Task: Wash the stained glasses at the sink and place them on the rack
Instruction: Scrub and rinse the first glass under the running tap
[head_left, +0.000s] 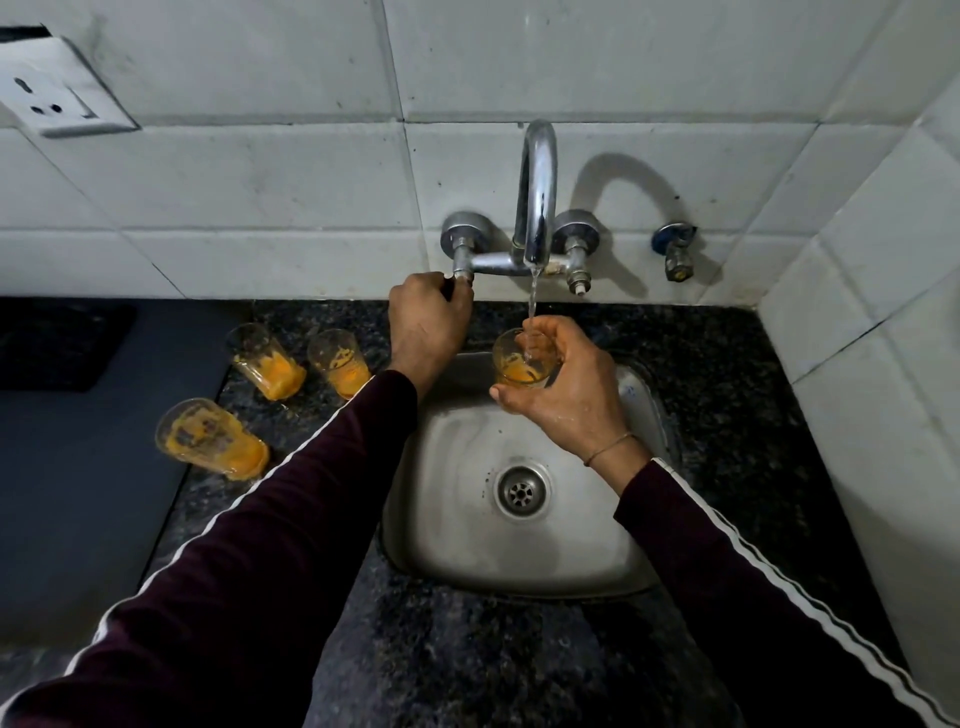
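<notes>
My right hand (569, 387) grips a clear glass (519, 361) with orange residue at its bottom, held over the steel sink (452, 545). A thin stream of water falls from the chrome tap spout (537, 208) into that glass. My left hand (428, 325) is closed around the tap's left handle (462, 275). Three more orange-stained glasses stand on the dark granite counter left of the sink: one at the back left (265, 361), one beside it (337, 358), and a larger one nearer me (210, 439). No rack is in view.
White tiled walls close off the back and the right side. A second small valve (675, 252) sticks out of the wall right of the tap. A wall socket (57, 88) sits at upper left. A dark flat surface (78, 467) adjoins the counter on the left.
</notes>
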